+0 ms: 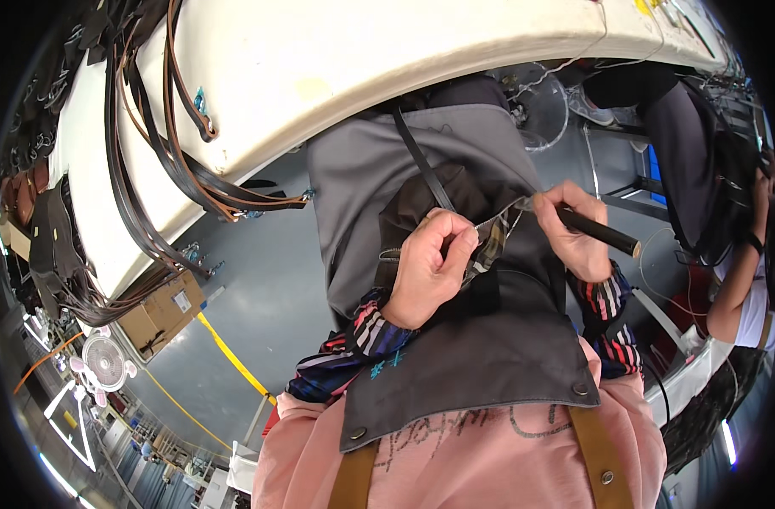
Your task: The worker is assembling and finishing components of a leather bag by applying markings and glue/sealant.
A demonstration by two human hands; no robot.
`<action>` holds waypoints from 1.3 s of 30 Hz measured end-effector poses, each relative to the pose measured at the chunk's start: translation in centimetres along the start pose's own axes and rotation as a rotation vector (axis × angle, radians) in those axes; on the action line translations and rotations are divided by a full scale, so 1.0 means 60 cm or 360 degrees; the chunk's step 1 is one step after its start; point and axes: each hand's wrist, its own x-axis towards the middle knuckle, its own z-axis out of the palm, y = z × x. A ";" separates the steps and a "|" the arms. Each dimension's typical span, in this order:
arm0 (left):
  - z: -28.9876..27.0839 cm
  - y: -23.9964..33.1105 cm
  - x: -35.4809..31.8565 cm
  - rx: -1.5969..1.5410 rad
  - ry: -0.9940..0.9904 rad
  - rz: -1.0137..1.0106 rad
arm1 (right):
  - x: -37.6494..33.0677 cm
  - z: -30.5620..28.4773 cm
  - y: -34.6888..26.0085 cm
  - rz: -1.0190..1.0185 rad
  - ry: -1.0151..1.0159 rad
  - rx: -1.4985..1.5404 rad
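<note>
A dark brown bag (409, 208) with a zip along its opening and a plaid lining (489, 248) lies on my lap, over a grey apron (345, 212). My left hand (432, 270) is closed, thumb and fingers pinching the bag's edge by the zip. A flat black strap (421, 161) runs from the bag up toward the table. In my closed right hand (577, 233) is a tool with a dark round handle (604, 232) and a tan butt end; its working end is hidden. My right fingertips are at the zip's far end.
Ahead curves a white table (362, 51) with dark straps (154, 144) hanging over its left edge. Lower left are a cardboard box (160, 316) and a fan (103, 358). A clear bin (547, 110) stands beyond my right hand. Another person's arm (739, 263) is at far right.
</note>
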 end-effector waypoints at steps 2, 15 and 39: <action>0.001 0.003 -0.002 0.0002 0.0005 -0.0028 | -0.028 -0.007 -0.027 -0.0597 -0.0095 0.0059; 0.011 0.002 0.002 0.0158 0.0034 0.0037 | -0.004 0.007 0.017 0.0048 -0.0023 0.0101; 0.004 0.002 0.007 0.0205 0.0039 0.0042 | -0.018 0.036 0.020 -0.0960 0.0003 0.0252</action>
